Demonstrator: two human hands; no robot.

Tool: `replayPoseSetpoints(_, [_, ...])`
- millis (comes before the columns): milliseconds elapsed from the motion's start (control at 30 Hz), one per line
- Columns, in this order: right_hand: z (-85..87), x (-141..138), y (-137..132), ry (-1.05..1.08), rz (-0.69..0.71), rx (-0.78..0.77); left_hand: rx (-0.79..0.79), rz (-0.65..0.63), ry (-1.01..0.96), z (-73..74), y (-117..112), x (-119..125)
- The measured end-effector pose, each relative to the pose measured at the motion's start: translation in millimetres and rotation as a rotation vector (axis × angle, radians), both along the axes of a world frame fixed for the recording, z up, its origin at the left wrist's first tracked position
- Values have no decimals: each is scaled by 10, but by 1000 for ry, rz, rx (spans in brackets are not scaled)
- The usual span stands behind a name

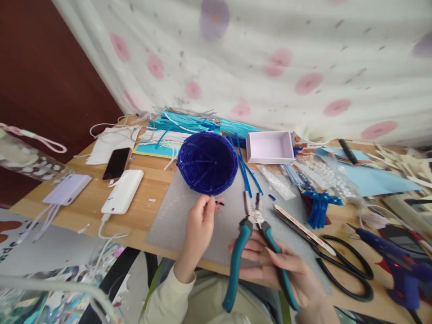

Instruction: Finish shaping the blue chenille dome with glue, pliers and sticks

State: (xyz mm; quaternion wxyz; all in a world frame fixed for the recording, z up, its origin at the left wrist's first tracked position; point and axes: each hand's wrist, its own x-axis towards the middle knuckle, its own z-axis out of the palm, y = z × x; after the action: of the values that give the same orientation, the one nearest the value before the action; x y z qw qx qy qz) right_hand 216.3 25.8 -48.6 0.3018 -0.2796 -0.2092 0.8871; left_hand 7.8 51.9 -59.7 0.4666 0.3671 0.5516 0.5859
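Note:
A dark blue bowl [207,162], ribbed inside, stands on the grey cutting mat [168,220]. Just below its near rim, my left hand [201,218] is closed in a pinch, with a short dark blue piece [220,203] sticking out at the fingertips. My right hand [273,261] holds teal-handled pliers [254,218], their handles spread and their jaws apart, pointing away from me. Blue stems [245,166] lie between the bowl and a white open box [270,148]. Beyond the plier tips, a small blue scrap [272,197] rests on the mat.
Black-handled scissors [347,270] and a blue glue gun [394,256] with a red light lie at the right. Bags of beads [332,175] sit behind them. To the left are a phone [117,163] and a white power bank [123,191] with its cable.

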Motion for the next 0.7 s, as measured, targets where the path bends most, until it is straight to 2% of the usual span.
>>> replayPoseSetpoints(67, [19, 130, 25, -75, -58, 23, -57, -33, 64, -31, 2, -114])
replayPoseSetpoints(133, [27, 235, 44, -109, -66, 38, -132, -90, 85, -23, -9, -212])
replayPoseSetpoints(200, [25, 286, 42, -95, -51, 35, -151, -82, 129, 19, -24, -298])
replayPoseSetpoints(267, [17, 284, 17, -86, -45, 21, -78, 24, 232, 89, -28, -381])
replayPoseSetpoints(367, [1, 219, -18, -87, -73, 18, 134, 180, 484, 209, 24, -496])
replayPoseSetpoints(467, [-21, 145, 17, -54, -169, 47, 292, 104, 727, 256, 144, -559])
replayPoseSetpoints(567, [-13, 119, 100, -58, -284, 75, 243, 22, 841, 153, 255, -585])
replayPoseSetpoints(700, [76, 184, 151, -207, -375, 73, 128, 38, 745, -92, 293, -666])
